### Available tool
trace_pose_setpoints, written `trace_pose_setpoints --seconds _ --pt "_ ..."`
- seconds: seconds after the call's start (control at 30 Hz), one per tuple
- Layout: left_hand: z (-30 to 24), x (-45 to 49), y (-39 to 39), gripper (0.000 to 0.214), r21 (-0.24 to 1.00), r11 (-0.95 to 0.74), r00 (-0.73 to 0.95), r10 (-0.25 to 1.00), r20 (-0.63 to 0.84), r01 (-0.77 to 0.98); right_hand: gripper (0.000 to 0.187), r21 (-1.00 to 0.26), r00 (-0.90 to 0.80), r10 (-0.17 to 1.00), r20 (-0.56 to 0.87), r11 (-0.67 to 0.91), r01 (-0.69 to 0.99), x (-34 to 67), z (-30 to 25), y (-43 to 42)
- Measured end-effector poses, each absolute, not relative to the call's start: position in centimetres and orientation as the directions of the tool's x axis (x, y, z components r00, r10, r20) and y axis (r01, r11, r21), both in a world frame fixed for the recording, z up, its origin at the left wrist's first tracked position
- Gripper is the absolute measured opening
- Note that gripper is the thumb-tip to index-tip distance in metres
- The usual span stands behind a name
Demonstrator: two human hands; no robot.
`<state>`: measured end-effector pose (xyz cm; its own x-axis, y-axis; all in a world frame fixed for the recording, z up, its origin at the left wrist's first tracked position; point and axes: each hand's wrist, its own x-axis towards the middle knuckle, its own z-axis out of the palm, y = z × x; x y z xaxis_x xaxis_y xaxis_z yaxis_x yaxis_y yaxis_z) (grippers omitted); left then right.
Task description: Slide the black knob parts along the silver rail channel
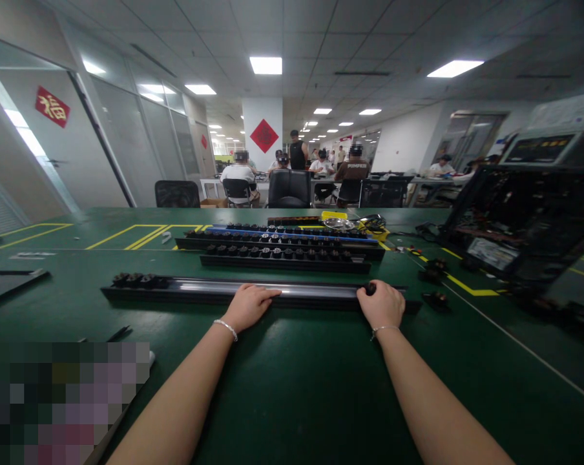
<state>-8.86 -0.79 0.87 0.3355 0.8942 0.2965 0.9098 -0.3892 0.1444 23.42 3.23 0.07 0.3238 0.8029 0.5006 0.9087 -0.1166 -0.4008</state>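
Note:
A long black rail [199, 294] with a shiny metal channel lies crosswise on the green table [292, 387]. Several small black parts [139, 279] sit in its left end. My left hand [250, 305] rests on the rail's near edge around the middle, fingers stretched out to the right and holding nothing. Toward the right end, my right hand [385, 305] has thumb and fingers closed around a small black knob-like part [369, 289] at the channel. The fingers partly cover that part, so its full shape is hidden.
Beyond it lie more black rails [285, 262] filled with round black parts, and a yellow tray [334, 216]. Loose black parts [435, 299] are at right, near a large open black case [519, 226]. A pixelated patch covers the lower left. People sit at tables behind.

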Motion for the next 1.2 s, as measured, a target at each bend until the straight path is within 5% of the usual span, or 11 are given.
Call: trace_pose_setpoints --seconds 1.2 --pt "0.8 -8.9 -0.6 0.035 0.133 -0.383 0.331 0.895 0.299 0.914 0.033 -0.406 0.420 0.769 0.481 -0.229 0.884 25.6 0.2 3.4"
